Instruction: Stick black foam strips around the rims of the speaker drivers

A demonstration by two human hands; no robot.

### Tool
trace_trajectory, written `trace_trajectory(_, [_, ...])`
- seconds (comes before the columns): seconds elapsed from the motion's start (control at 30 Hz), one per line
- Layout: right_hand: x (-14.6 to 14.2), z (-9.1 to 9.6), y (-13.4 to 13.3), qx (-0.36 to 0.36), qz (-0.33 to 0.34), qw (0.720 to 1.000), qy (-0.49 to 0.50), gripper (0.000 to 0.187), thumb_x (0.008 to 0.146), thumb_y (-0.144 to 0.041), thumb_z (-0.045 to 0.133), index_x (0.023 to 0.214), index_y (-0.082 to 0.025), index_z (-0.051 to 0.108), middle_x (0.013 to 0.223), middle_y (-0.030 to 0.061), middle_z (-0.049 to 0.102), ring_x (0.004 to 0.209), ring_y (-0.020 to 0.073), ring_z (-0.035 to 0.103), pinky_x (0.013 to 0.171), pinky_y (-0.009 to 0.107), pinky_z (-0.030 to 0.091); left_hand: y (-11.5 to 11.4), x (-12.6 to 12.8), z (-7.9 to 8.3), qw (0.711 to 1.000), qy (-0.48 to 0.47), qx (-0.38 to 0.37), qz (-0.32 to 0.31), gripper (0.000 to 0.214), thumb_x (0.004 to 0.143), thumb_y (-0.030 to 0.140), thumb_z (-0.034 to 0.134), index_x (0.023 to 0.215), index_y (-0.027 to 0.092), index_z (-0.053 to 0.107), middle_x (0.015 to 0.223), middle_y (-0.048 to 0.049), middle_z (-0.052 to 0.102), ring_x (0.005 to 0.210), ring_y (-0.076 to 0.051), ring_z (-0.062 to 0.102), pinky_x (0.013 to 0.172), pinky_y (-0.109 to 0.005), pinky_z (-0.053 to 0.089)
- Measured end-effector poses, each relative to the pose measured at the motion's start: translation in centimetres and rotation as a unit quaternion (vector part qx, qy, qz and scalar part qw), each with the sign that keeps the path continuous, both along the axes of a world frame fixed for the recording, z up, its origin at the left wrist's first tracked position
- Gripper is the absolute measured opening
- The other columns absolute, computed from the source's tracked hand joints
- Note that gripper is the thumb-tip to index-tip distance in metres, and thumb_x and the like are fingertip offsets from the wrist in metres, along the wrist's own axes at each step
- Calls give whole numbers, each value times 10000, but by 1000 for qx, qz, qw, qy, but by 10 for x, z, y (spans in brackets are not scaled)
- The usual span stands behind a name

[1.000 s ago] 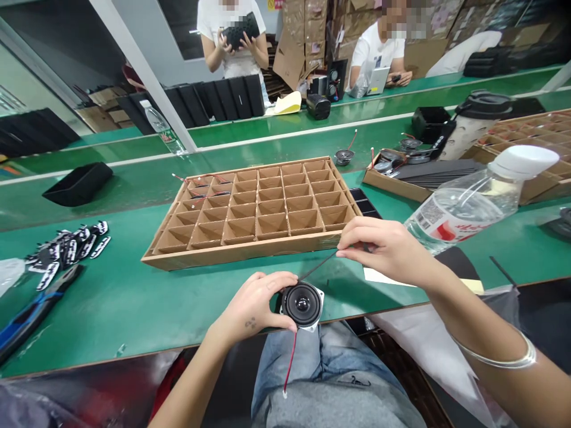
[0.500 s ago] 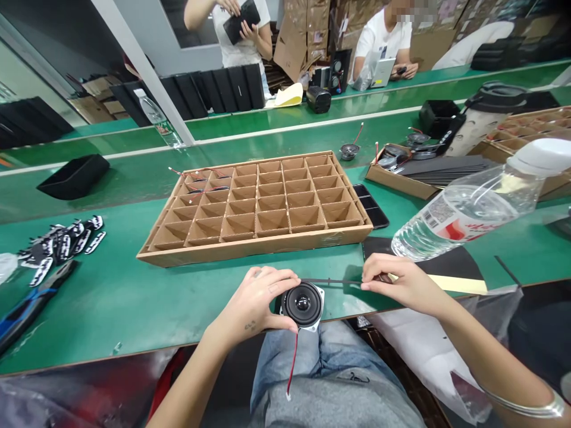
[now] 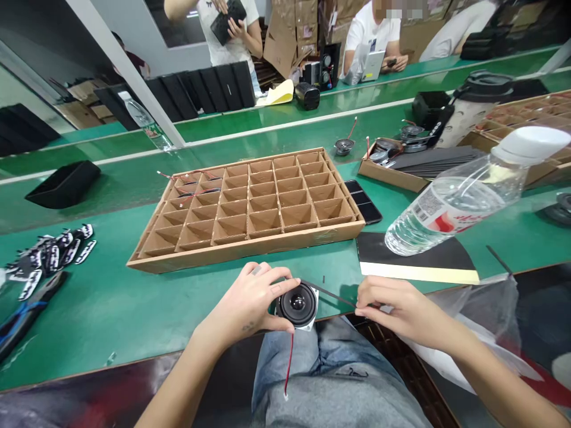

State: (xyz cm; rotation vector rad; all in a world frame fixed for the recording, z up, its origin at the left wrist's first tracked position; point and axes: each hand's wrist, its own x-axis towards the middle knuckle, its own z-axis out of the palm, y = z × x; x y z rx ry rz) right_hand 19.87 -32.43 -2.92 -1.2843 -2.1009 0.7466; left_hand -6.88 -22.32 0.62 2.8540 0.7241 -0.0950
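My left hand (image 3: pixel 252 300) grips a small round speaker (image 3: pixel 297 304) with a black cone and a pale metal frame, at the table's front edge. Its forefinger lies on the upper rim and the thumb on the lower left. A red wire (image 3: pixel 289 365) with a white plug hangs down from the speaker. Pinched in my right hand (image 3: pixel 386 306) is the end of a thin black strip (image 3: pixel 332 294). The strip runs taut from the speaker's upper rim, under my left forefinger, down to the right.
A divided cardboard box (image 3: pixel 250 217) stands ahead, wires in its far-left cells. On the right are a water bottle (image 3: pixel 441 205), a black sheet with a cream strip (image 3: pixel 419 272) and a phone (image 3: pixel 363 202). Pliers (image 3: pixel 31 312) lie left. Two people sit or stand across the table.
My right hand has come down and toward me, so the black strip now slants downward instead of running level. My left hand keeps its hold on the speaker. The view has shifted slightly.
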Motion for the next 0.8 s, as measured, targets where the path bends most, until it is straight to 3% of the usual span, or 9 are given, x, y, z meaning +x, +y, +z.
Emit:
trace_trajectory(0.4, [-19,3,-10,29,26,997,-62,173,893,-198,431,763,-176,544,747,17,554,652,103,516,582,209,378,-2,11,13,998,44,29,-27,676,634,496,685,1230,306,430,1056,-26,511,892,-195,480,817,-342,330])
trace_trajectory(0.8, [-32,2,-11,78,34,992,-98,146,894,-184,417,776,-183,502,734,-5,535,635,104,466,563,231,306,-19,18,17,991,99,86,-5,691,664,531,637,1272,309,395,934,-61,498,832,-223,488,785,-367,393])
